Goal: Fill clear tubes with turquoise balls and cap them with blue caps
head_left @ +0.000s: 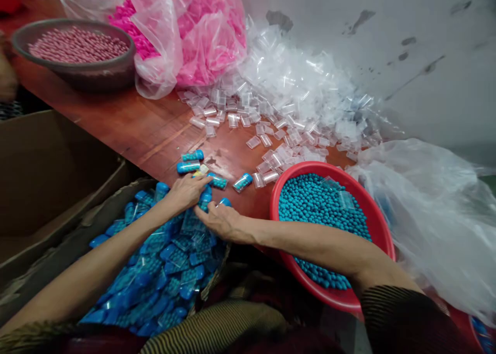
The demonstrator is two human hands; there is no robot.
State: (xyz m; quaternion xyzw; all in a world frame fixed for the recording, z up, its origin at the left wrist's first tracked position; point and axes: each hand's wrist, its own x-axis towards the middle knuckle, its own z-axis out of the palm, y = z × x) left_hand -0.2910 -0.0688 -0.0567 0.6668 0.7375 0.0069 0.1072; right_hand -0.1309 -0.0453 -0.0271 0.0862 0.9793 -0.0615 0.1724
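At the table's edge, my left hand (188, 193) and my right hand (222, 220) meet around a small clear bottle (204, 201) with blue balls inside and a blue cap. The fingers of both are closed on it, the left ones from above and the right ones from the side. Several similar filled bottles lie just beyond, among them one bottle (243, 182) to the right and another (188, 167) behind my left hand. Below my wrists is a box (132, 181) heaped with blue-capped bottles (176, 258). Under my right forearm stands a red basin (274, 209) of small blue balls (318, 201).
Clear plastic containers (271, 111) are piled along the wall. Pink caps fill a plastic bag (211, 39) at the back, beside a grey bowl (129, 59) of pink balls. A cardboard box (50, 163) is on the left. Plastic sheeting (437, 204) lies right. Another person's arm (6, 72) shows far left.
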